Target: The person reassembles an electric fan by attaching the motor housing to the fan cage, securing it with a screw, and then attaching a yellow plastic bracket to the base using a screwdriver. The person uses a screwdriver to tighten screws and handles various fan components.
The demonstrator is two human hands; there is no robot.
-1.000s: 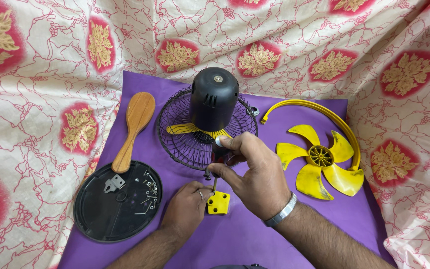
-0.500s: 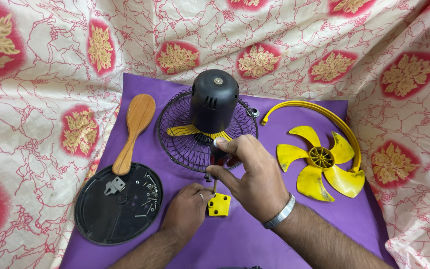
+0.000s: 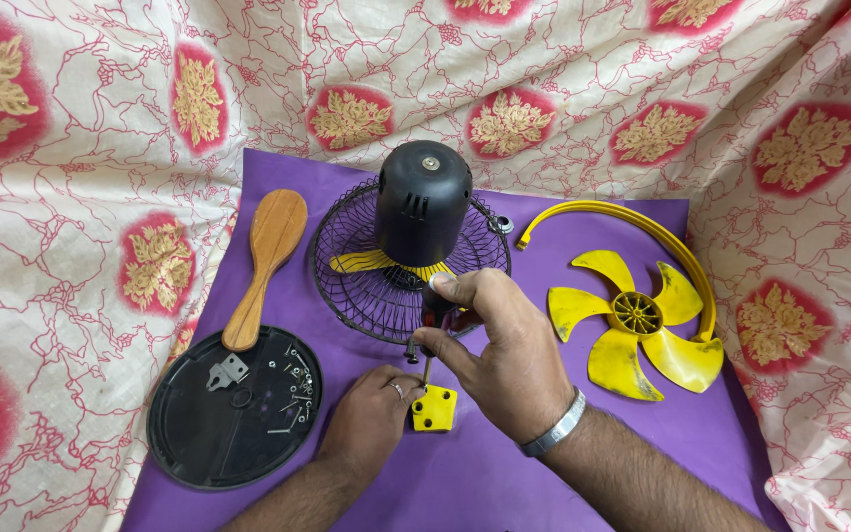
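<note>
My right hand [image 3: 499, 355] is closed around a screwdriver [image 3: 433, 317] held upright, its thin shaft pointing down onto a small yellow square plastic piece [image 3: 433, 410] on the purple mat. My left hand [image 3: 371, 419] rests on the mat and holds that yellow piece at its left edge. Just behind my hands lies a black wire fan guard [image 3: 366, 281] with a black motor housing [image 3: 423, 207] standing on it and yellow parts showing underneath.
A yellow five-blade fan propeller [image 3: 637, 320] and a curved yellow rim strip [image 3: 632, 222] lie to the right. A black round tray [image 3: 233, 409] with several screws and a small metal bracket sits at the left, a wooden brush [image 3: 266, 261] behind it. Patterned cloth surrounds the purple mat [image 3: 465, 483].
Hardly anything has moved. My right hand has shifted slightly on the screwdriver handle, while my left hand stays on the yellow piece.
</note>
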